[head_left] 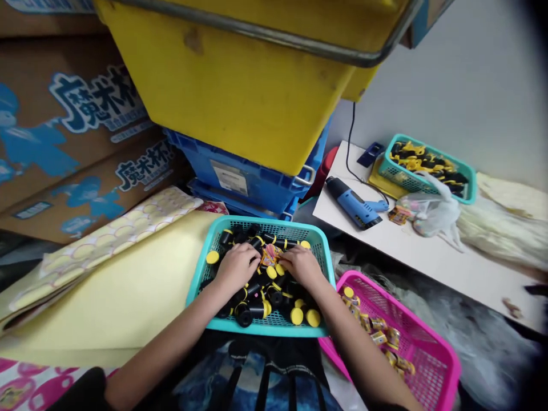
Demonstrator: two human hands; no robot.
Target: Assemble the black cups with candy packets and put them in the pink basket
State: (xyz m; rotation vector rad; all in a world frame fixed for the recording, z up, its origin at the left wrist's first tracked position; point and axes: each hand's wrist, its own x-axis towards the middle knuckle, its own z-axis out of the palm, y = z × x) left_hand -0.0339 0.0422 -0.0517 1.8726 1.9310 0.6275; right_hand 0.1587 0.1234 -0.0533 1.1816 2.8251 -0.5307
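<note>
- Two bare hands meet over a turquoise perforated basket [274, 329], opposite the place where I stand; the basket holds a loose heap of black cylinders with yellow caps [257, 310].
- Left hand [237, 265]: fingers curled and drawn in, tips beside a small orange-and-pink printed wrapper [269, 256]; whether they pinch it, I cannot tell.
- Right hand [303, 264]: fingers in a narrow bend, tips at the wrapper's other side; a firm hold cannot be confirmed.
- Position of the wrapper: between the two sets of fingertips, above the heap, toward the basket's far half.
- Nearby: a magenta basket [450, 357] of wrapped gold-toned pieces [393, 338], just beside the turquoise one, under the right forearm; farther off, a blue heat gun [351, 202] lies on a white worktop [411, 242].
- Step in hand, by judgement: two-handed fingertip handling of one wrapper among the cylinders.
- Next move, by judgement: it calls for a light, opposed fingertip grip, so that the thin-looking wrapper neither creases nor slips into the heap.
</note>
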